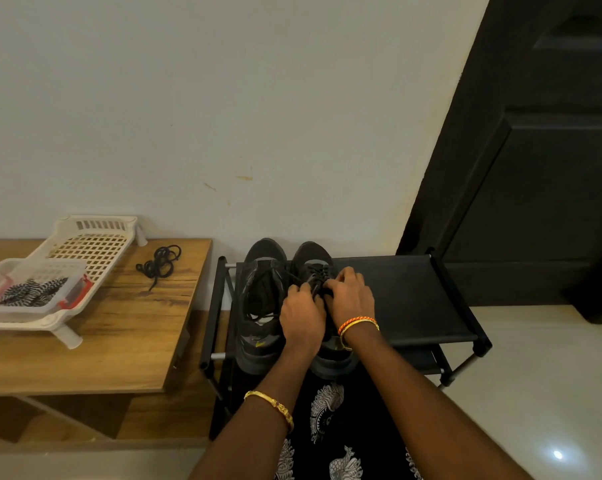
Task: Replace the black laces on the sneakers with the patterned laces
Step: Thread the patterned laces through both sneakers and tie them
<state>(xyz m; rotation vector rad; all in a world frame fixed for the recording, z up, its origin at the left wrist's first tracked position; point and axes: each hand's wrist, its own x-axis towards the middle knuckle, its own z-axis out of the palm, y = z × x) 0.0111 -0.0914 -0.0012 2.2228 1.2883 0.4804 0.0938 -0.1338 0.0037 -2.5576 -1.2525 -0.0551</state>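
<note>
Two black sneakers stand side by side on a black shoe rack (410,296). The left sneaker (261,296) has no lace in its eyelets that I can make out. On the right sneaker (315,265), both hands work at the black lace (318,284). My left hand (301,315) pinches the lace near the tongue. My right hand (350,296) grips the lace beside it, fingers curled. A loose black lace (159,263) lies coiled on the wooden table (126,327). Black-and-white patterned laces (33,291) sit in a clear container (67,299).
A white plastic basket tray (91,244) holds the clear container on the table's left. A pale wall runs behind the rack and a dark door (535,168) stands at the right. Tiled floor spreads at the lower right.
</note>
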